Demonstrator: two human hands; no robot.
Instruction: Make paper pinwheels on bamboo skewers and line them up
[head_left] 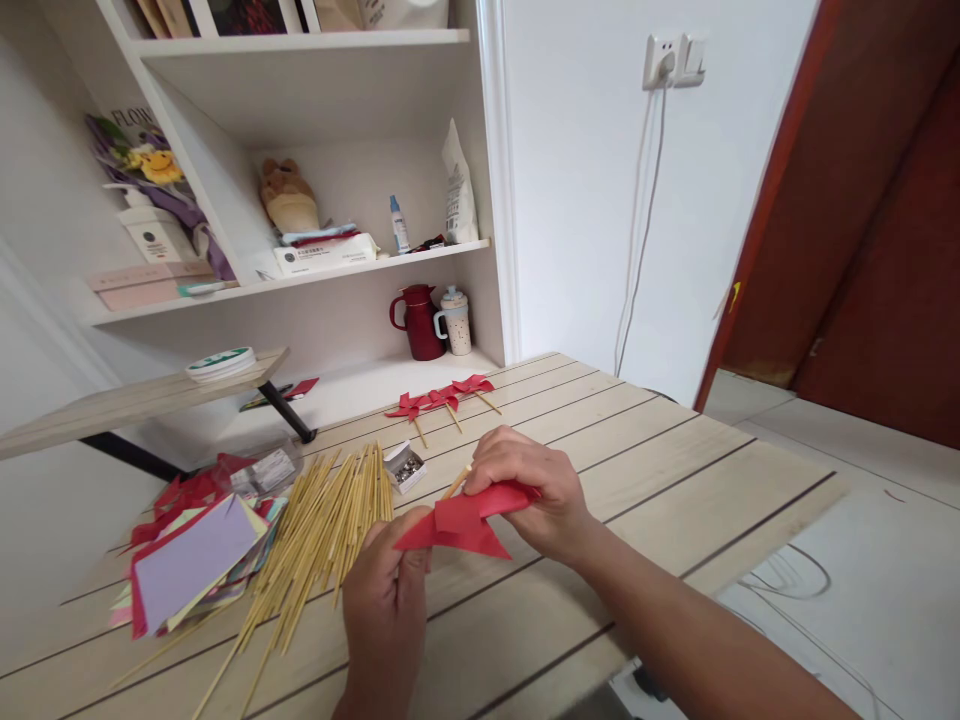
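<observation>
A red paper pinwheel [459, 522] is held between my two hands above the table. My left hand [390, 580] pinches its left side between thumb and fingers. Closed around its right side is my right hand [529, 485], beside the upper end of a thin wooden stick [457, 482] that shows behind the paper. The stick's lower part is hidden. To the left of my left hand lies a large loose pile of thin wooden sticks [330, 530]. A small open box of metal pins [406, 467] sits just beyond them.
Finished red pinwheels [441, 399] on sticks lie at the table's back edge. Stacked coloured paper [196, 565] lies left, beside more red paper pieces [187, 495]. A small raised shelf [142, 395] stands back left. The table's right edge [780, 520] borders floor with cables.
</observation>
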